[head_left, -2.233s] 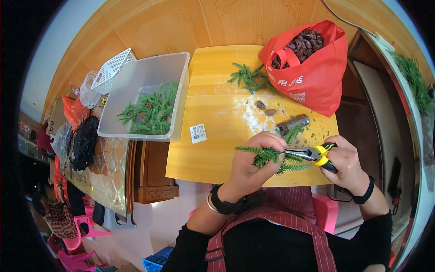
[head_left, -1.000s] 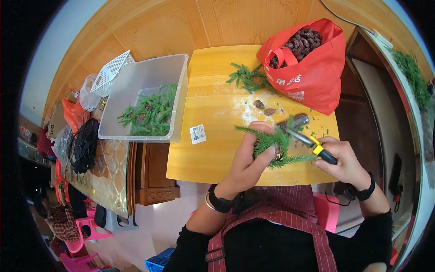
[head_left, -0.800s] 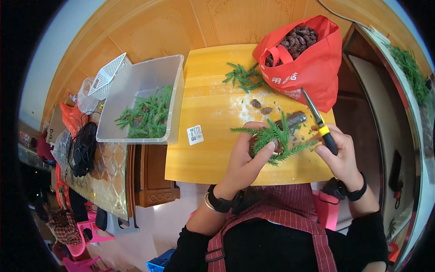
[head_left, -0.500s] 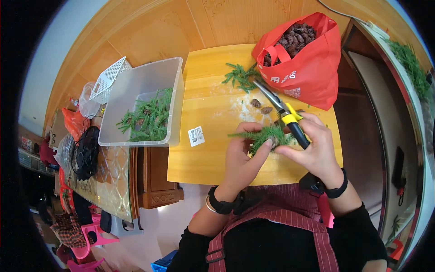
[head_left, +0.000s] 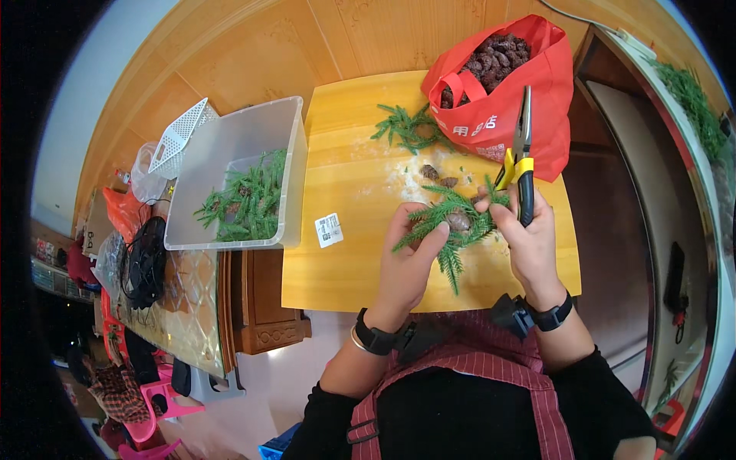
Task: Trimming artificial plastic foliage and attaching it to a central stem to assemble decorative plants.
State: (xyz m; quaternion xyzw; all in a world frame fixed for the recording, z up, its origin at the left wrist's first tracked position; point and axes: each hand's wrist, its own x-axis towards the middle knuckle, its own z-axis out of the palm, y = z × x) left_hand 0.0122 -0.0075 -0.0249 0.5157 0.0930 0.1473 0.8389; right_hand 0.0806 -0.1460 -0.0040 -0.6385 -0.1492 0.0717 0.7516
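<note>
A green evergreen sprig (head_left: 452, 257) with a pine cone (head_left: 458, 221) at its middle is held over the wooden table (head_left: 345, 276). My left hand (head_left: 406, 257) is closed on the sprig, its thumb at the edge of the cone. In my right hand (head_left: 534, 249) are long-nosed pliers (head_left: 524, 138) with yellow and black handles, their jaws pointing up. The thumb and fingers of that hand also pinch the sprig's right end. Just beyond the sprig lie loose pine cones (head_left: 430, 172), with another evergreen sprig (head_left: 402, 126) farther back.
A red bag (head_left: 506, 107) full of pine cones stands at the back right. To the left, a clear plastic bin (head_left: 294, 192) holds several evergreen sprigs. A white label (head_left: 329, 231) lies on the table. Beyond the bin is a white basket (head_left: 175, 142).
The pliers have swung from slanting left to pointing nearly straight up. The sprig has turned, so its branches spread wider and the cone shows more plainly.
</note>
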